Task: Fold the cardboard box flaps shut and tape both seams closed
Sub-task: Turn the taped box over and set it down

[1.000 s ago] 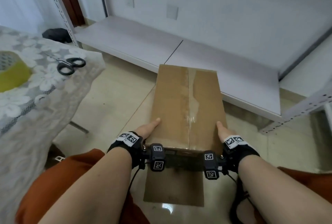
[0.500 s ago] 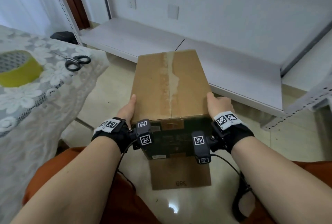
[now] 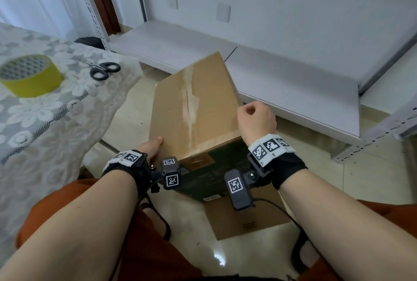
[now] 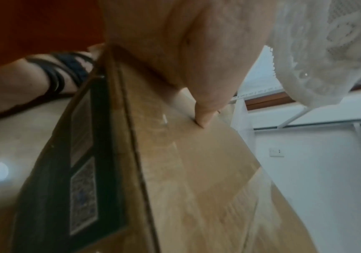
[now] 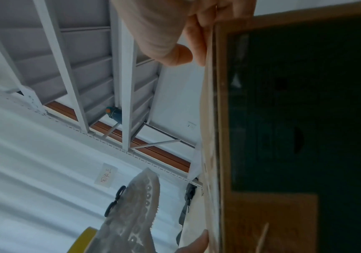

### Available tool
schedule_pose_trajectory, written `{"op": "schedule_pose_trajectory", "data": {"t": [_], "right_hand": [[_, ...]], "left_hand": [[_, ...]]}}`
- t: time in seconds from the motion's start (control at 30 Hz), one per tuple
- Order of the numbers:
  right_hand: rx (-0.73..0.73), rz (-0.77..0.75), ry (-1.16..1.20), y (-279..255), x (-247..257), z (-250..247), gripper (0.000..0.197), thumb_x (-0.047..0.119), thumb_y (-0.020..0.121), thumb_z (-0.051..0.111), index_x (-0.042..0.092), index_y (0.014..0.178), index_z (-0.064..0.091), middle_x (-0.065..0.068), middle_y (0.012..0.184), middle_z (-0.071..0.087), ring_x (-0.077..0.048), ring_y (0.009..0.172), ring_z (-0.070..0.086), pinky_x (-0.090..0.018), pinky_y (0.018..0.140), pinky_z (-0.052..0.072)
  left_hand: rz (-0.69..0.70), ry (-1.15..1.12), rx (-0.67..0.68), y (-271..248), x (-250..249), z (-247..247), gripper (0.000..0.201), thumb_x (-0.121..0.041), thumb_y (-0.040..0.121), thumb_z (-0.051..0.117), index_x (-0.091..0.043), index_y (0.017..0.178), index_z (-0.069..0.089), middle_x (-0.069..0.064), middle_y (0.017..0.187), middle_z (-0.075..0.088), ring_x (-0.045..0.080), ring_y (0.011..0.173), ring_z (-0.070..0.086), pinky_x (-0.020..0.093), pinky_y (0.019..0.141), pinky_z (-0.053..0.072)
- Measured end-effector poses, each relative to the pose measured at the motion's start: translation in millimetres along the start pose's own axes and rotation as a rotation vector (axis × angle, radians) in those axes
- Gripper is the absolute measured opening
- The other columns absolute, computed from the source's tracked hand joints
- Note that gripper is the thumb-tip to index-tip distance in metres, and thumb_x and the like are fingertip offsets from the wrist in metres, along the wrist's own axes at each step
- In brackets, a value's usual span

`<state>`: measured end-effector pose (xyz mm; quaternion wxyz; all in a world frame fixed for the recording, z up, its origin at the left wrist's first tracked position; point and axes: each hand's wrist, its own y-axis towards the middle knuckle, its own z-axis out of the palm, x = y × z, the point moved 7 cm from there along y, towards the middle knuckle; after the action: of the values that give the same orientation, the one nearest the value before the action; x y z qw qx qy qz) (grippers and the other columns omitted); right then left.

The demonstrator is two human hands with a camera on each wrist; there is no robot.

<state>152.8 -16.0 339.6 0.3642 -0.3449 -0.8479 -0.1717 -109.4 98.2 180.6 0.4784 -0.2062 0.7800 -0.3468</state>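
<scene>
1. The left hand (image 3: 151, 148) lies flat against the box's (image 3: 198, 109) near left edge, thumb (image 4: 203, 109) straight on the top face, fingers out of sight round the side, so how they lie cannot be told.
2. The right hand (image 3: 256, 120) sits at the box's right edge with its fingers (image 5: 199, 42) curled over that edge, gripping it.
3. The box is held tilted above the floor (image 3: 126, 120), between the person's knees; a strip of clear tape (image 3: 190, 104) runs along the seam of its brown top face, and the near end face is dark and printed.
4. A loose flat piece of cardboard (image 3: 246, 220) lies on the glossy pale tile floor under the box.
5. To the left, a table (image 3: 45, 127) under a white lace cloth carries a yellow tape roll (image 3: 30, 75) and black scissors (image 3: 102, 70) near its far edge.
6. Behind the box runs a low white shelf (image 3: 282, 77) against a white wall; open floor lies between table and box.
</scene>
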Motion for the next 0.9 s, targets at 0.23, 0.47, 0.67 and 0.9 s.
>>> {"op": "schedule_pose_trajectory", "data": {"t": [0.23, 0.47, 0.67, 0.9], "right_hand": [[0.227, -0.016, -0.069, -10.4, -13.1, 33.9, 0.03, 0.01, 0.092, 0.047, 0.016, 0.111, 0.069, -0.002, 0.122, 0.064, -0.018, 0.112, 0.058, -0.02, 0.085, 0.039], [0.371, 0.037, 0.05, -5.6, -21.1, 40.8, 0.032, 0.0, 0.084, 0.051, 0.015, 0.101, 0.074, -0.004, 0.111, 0.069, -0.019, 0.107, 0.06, -0.036, 0.101, 0.046], [0.55, 0.162, 0.291, -10.0, -27.4, 55.5, 0.028, -0.01, 0.083, 0.048, 0.001, 0.088, 0.073, -0.017, 0.085, 0.07, -0.029, 0.086, 0.068, -0.036, 0.082, 0.058], [0.679, 0.335, -0.006, 2.2, -86.5, 77.7, 0.036, 0.014, 0.091, 0.055, 0.001, 0.125, 0.057, -0.015, 0.12, 0.058, -0.031, 0.11, 0.055, -0.037, 0.096, 0.045]], "left_hand": [[0.048, 0.4, 0.142, 9.3, -3.1, 30.6, 0.092, -0.077, 0.077, 0.046, -0.008, 0.139, 0.043, 0.017, 0.142, 0.046, 0.036, 0.124, 0.048, 0.046, 0.103, 0.039], [0.361, 0.467, 0.055, -62.8, -97.2, 81.9, 0.093, -0.073, 0.08, 0.049, -0.014, 0.148, 0.026, 0.015, 0.151, 0.034, 0.035, 0.133, 0.038, 0.046, 0.103, 0.035], [0.447, 0.756, -0.012, -63.1, -104.8, 96.3, 0.096, -0.054, 0.084, 0.06, -0.033, 0.152, -0.005, 0.017, 0.156, 0.011, 0.04, 0.135, 0.032, 0.047, 0.109, 0.03], [0.438, 0.87, 0.075, -67.3, -91.4, 71.8, 0.093, -0.045, 0.09, 0.057, -0.031, 0.15, -0.012, 0.014, 0.158, 0.009, 0.036, 0.139, 0.028, 0.048, 0.114, 0.025]]}}
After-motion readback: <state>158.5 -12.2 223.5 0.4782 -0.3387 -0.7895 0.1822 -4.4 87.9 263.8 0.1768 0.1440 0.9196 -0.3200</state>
